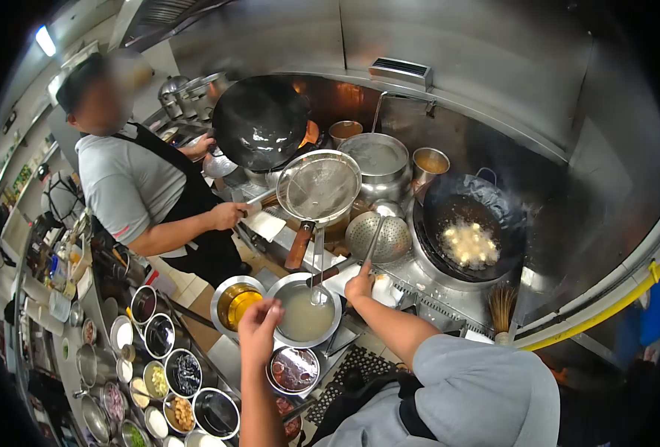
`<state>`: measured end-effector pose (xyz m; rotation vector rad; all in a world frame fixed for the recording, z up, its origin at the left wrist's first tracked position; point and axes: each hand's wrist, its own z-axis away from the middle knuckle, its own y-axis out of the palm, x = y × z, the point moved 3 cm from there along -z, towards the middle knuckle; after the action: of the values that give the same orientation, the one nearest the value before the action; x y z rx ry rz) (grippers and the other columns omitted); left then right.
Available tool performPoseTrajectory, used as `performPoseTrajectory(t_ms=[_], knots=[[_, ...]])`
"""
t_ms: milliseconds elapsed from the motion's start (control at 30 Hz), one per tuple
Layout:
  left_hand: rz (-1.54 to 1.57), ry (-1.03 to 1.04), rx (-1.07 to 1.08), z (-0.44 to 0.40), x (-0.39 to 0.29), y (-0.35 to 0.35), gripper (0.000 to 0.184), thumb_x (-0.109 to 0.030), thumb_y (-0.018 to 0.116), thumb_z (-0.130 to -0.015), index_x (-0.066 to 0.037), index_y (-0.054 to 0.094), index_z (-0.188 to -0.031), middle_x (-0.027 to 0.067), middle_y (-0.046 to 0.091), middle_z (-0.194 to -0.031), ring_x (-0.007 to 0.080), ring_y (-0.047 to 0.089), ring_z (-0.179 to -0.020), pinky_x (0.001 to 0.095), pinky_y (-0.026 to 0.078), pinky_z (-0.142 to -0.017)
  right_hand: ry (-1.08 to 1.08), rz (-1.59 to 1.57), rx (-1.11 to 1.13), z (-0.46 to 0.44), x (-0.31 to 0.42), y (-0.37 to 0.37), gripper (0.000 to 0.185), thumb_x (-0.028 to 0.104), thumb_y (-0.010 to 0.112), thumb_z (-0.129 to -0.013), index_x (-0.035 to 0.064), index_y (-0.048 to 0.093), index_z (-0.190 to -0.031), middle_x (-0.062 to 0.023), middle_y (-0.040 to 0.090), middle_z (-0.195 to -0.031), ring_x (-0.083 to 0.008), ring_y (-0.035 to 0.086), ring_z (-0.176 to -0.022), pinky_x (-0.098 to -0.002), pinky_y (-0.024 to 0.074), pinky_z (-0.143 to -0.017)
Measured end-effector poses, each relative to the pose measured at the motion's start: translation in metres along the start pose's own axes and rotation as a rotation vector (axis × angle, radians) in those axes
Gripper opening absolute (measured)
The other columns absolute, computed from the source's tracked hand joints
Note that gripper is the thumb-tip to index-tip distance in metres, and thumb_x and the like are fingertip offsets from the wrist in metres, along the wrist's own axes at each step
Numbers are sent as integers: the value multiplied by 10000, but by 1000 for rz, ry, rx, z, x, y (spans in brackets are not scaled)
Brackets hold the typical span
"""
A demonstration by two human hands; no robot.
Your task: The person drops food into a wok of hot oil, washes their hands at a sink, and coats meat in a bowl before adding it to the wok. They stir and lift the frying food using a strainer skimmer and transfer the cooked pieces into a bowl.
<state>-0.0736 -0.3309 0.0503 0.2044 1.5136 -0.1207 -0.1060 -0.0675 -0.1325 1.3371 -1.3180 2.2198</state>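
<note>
My right hand [360, 284] is closed around the thin metal handle of a perforated skimmer [391, 242], whose round bowl hangs left of the wok. Raised near two metal basins, my left hand [259, 320] has loosely bent fingers and nothing visible in it. One basin holds yellow oil [242, 304]; the other contains cloudy liquid [300, 316] with a ladle [319, 294] resting in it. In the wok [457, 194], pale pieces of food [469, 244] bubble in hot oil.
A co-worker [151, 164] on the left handles a large black wok [261, 123] near flames. A mesh strainer [319, 182] lies over a pot. A lidded steel pot [375, 155] and a bamboo brush [502, 309] stand nearby. Several ingredient containers [183, 372] line the left counter.
</note>
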Motion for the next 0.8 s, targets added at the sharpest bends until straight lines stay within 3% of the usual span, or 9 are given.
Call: performPoseTrajectory(t_ms=[133,167,267,333,433,533,600,667,800], knots=[[-258,-48,-84,-121,58,13,462,-361,623,-858,35,567,-1089,106,612,-957,165,606,-787,287,493,-684,-127,261,234,12,7,-2,622,328,581,-851,-8,377,-1333,-293,512,-1161,-440,521,-1064,-439,415,-948],[-256,-165,-25,-145,59,21,503,-425,595,-866,15,561,-1108,100,604,-992,196,621,-790,320,512,-666,-193,38,200,17,4,6,584,384,535,-894,-44,440,-1279,-268,487,-1238,-398,529,-1096,-398,428,-940],[6,-589,253,-182,55,56,397,-431,568,-877,-39,574,-941,64,610,-832,180,583,-622,304,489,-586,611,-1082,857,80,90,-43,800,629,430,-871,9,323,-1364,-235,520,-1193,-362,550,-1087,-492,443,-916],[-40,-581,490,-208,76,75,281,-378,581,-879,-113,556,-786,-6,551,-637,117,524,-547,305,455,-551,378,-1286,1215,75,128,-59,407,447,454,-928,71,521,-1068,-99,610,-886,-217,616,-719,-363,527,-657],[-124,-488,326,-178,31,102,205,-266,600,-878,-115,558,-747,-15,565,-635,98,528,-540,263,437,-491,375,-1088,807,28,118,-75,160,172,468,-915,99,442,-775,-5,458,-590,-105,382,-393,-272,322,-337],[31,-478,328,-166,39,106,197,-238,602,-878,-115,549,-734,-13,560,-625,85,511,-505,224,412,-439,260,-1094,435,16,83,-149,62,85,486,-889,56,513,-936,-44,491,-616,-114,411,-417,-274,337,-339],[57,-471,314,-162,44,104,199,-230,595,-885,-110,546,-734,-12,561,-622,80,500,-486,207,398,-414,194,-842,141,12,37,-227,369,15,525,-830,61,510,-1196,-75,550,-665,-131,454,-442,-295,369,-352],[22,-478,276,-161,51,102,204,-231,591,-892,-103,548,-740,-12,566,-624,76,493,-479,202,398,-411,87,-500,-7,-10,-38,-309,479,6,578,-763,63,504,-1233,-80,586,-699,-160,526,-481,-330,423,-402],[4,-564,259,-176,78,83,204,-249,585,-893,-77,564,-784,26,592,-649,120,521,-507,244,454,-462,-155,271,-391,-24,-143,-459,390,99,506,-786,-15,571,-1153,-231,638,-1002,-302,613,-990,-408,469,-856]])
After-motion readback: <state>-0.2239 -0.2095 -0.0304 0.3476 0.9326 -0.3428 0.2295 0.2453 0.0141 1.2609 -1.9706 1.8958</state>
